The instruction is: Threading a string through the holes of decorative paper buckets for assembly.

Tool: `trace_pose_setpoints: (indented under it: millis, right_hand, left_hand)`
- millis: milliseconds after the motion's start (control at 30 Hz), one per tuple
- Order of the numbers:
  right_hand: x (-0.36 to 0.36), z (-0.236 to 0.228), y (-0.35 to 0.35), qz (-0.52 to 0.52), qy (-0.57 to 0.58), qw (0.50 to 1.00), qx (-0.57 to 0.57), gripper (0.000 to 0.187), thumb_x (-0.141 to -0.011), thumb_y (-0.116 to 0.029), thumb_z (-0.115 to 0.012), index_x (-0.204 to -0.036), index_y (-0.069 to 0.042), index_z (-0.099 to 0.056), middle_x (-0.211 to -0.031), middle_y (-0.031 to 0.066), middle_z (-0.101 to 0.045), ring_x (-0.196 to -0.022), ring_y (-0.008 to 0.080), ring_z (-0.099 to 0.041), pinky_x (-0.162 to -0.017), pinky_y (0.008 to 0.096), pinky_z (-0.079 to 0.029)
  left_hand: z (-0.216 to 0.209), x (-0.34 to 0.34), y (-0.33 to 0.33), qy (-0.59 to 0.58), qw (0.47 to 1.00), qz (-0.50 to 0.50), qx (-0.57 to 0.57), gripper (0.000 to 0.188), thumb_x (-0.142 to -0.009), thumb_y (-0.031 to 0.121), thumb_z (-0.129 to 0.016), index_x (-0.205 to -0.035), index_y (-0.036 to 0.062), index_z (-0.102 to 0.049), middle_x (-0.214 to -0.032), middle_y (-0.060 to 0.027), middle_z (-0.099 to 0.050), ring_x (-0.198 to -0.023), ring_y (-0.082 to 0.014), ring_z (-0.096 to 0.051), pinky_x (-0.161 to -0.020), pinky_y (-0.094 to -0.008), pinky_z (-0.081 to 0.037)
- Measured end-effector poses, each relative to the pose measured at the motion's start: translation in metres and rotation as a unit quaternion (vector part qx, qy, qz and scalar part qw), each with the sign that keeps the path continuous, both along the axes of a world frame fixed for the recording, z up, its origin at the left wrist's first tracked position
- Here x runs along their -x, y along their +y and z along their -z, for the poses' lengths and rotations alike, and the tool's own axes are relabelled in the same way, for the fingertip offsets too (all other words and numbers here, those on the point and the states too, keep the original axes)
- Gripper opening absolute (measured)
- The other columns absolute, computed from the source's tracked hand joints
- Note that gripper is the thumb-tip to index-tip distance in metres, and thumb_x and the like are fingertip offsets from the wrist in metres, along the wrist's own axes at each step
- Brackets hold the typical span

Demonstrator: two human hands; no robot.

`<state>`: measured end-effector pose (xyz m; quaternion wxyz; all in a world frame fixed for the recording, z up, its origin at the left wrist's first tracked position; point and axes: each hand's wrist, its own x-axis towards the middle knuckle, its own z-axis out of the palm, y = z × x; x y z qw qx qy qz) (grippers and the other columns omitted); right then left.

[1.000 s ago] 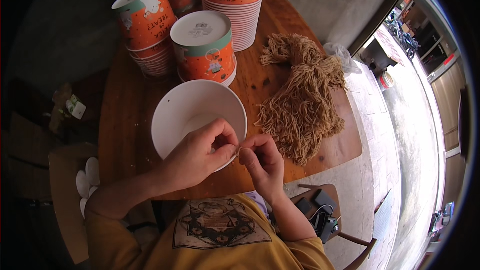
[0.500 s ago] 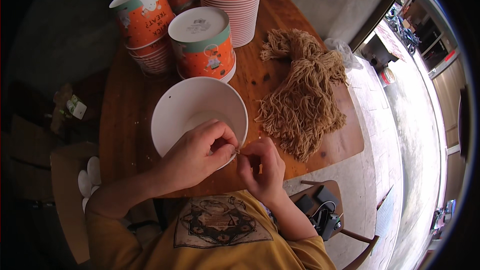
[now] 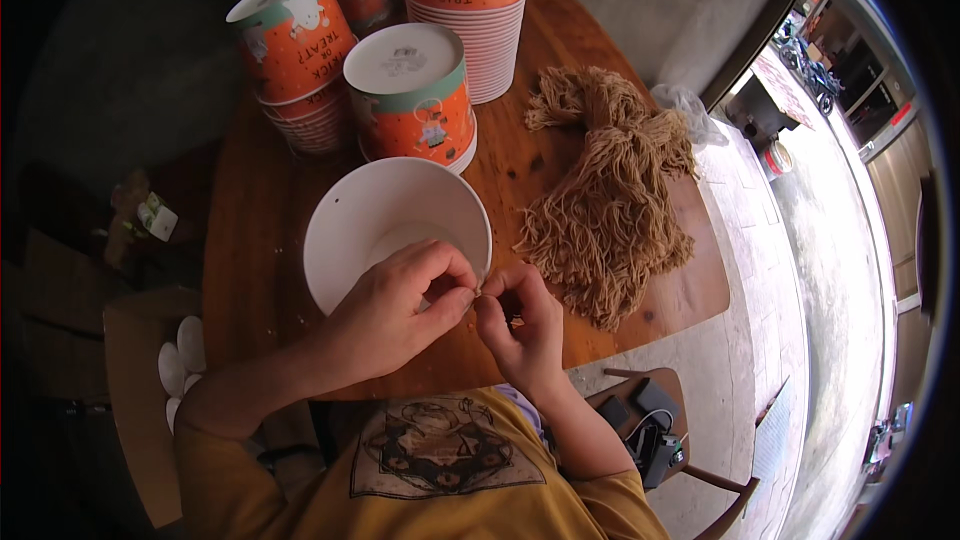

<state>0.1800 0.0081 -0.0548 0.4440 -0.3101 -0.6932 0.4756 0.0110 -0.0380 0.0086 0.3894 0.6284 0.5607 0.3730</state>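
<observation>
Both hands meet at the near rim of the white paper bowl (image 3: 385, 220), just below the middle of the frame. The left hand (image 3: 395, 315) and the right hand (image 3: 520, 325) each have thumb and forefinger pinched together, fingertips almost touching; something very small, perhaps a strand (image 3: 478, 290), sits between them, too fine to make out for sure. To the right of the bowl lies a heap of tan strands (image 3: 610, 210), tied near its top and fanned out toward the lower right on the wooden table (image 3: 250, 240). In the upper left stand stacks of orange printed cups (image 3: 410, 90).

The step in hand looks like picking a single strand apart or working its end over the bowl. The next move would call for fine fingertip control.
</observation>
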Motion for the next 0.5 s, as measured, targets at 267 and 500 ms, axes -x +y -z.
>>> trace_pose_setpoints:
  millis: [267,500]
  right_hand:
    - [0.0066,0.0088,0.0012,-0.01,0.093,0.994,0.06,0.011,-0.089,-0.002,-0.062,-0.094,-0.002,-0.053,-0.077,0.0029,-0.061,-0.066,0.0058,-0.057,-0.061,0.0214,-0.047]
    - [0.0037,0.0007,0.001,0.04,-0.015,0.994,-0.1,0.017,-0.085,0.0,-0.068,-0.095,-0.004,-0.055,-0.078,0.0039,-0.058,-0.06,0.0097,-0.058,-0.054,0.0231,-0.047]
  left_hand:
    - [-0.0004,-0.001,0.0063,0.006,1.0,0.002,0.003,0.008,-0.094,0.007,-0.06,-0.096,0.0017,-0.054,-0.087,-0.0027,-0.06,-0.082,-0.0094,-0.06,-0.075,-0.0279,-0.05]
    - [-0.0011,0.0043,0.0074,-0.084,0.992,0.001,0.096,0.009,-0.095,0.011,-0.06,-0.095,0.0032,-0.056,-0.086,0.0,-0.061,-0.084,-0.0069,-0.058,-0.077,-0.0254,-0.048]
